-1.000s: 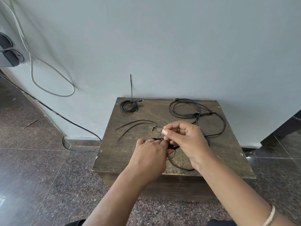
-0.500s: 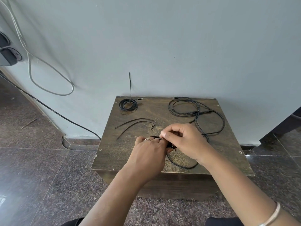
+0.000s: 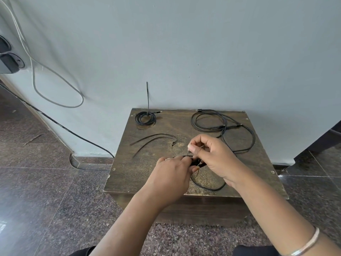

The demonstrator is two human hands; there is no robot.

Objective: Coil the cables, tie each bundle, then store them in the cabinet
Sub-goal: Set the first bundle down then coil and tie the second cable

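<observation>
My left hand grips a small black coiled cable over the front of the low wooden cabinet; part of its loop hangs below the hands. My right hand pinches the thin end of a black tie at that bundle. A tied black coil lies at the back left, its tie tail standing upright. A long loose black cable sprawls over the back right. Two spare black ties lie left of centre.
The cabinet stands against a pale wall on a dark stone floor. A grey cable loops down the wall at left from sockets, and a black cord runs along the skirting.
My right hand dropped to the bundle half a second ago and has now lifted slightly again, still pinching the tie end. My left hand stays on the coil.
</observation>
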